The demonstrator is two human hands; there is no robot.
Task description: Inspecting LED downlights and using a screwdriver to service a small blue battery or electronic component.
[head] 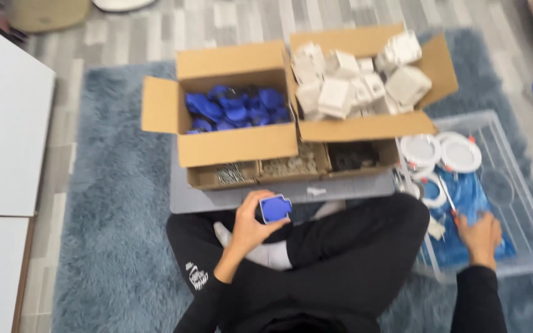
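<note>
My left hand [249, 225] holds a small blue plastic part [275, 208] above my crossed legs in black trousers. My right hand [480, 237] reaches into a clear plastic bin [521, 196] at the right, resting on blue material inside it; whether it grips anything is hidden by blur. White round discs [440, 152] lie at the far end of that bin. Straight ahead, an open cardboard box [232, 146] holds several blue parts like the one in my hand.
A second open cardboard box [365, 127] holds several white square parts. In front of the boxes, small cardboard trays [291, 166] hold screws and dark bits on a grey board. All sits on a blue-grey shaggy rug [115, 203]. White furniture [4, 129] stands left.
</note>
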